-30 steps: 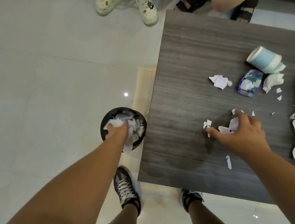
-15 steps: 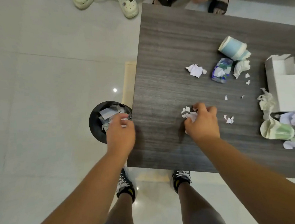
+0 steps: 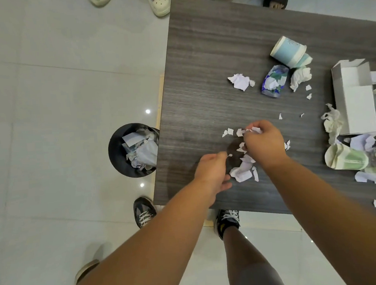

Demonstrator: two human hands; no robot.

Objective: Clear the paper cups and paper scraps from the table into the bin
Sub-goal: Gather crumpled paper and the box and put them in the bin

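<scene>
On the dark wood table point(image 3: 198, 62) my right hand point(image 3: 264, 143) grips a bunch of white paper scraps point(image 3: 252, 130) in curled fingers. Just left of it, my left hand point(image 3: 211, 170) pinches a tiny scrap point(image 3: 229, 155) at its fingertips. Between my wrists lies a heap of torn paper point(image 3: 242, 171). The black bin point(image 3: 116, 152), partly filled with paper, stands on the floor at the table's left edge. A light blue paper cup point(image 3: 288, 52) lies on its side at the back. A crushed blue cup point(image 3: 274, 81) lies beside it, and a flattened green cup point(image 3: 345, 158) lies at the right.
A white cardboard box point(image 3: 355, 102) stands at the right among crumpled tissue point(image 3: 333, 124) and more paper. Another crumpled scrap point(image 3: 239, 82) lies mid-table. Other people's feet point(image 3: 158, 0) are at the table's far side. My own shoes point(image 3: 144, 211) are by the near edge.
My left hand has left the bin and come over the table beside my right hand. My right hand has gathered scraps and lifted slightly.
</scene>
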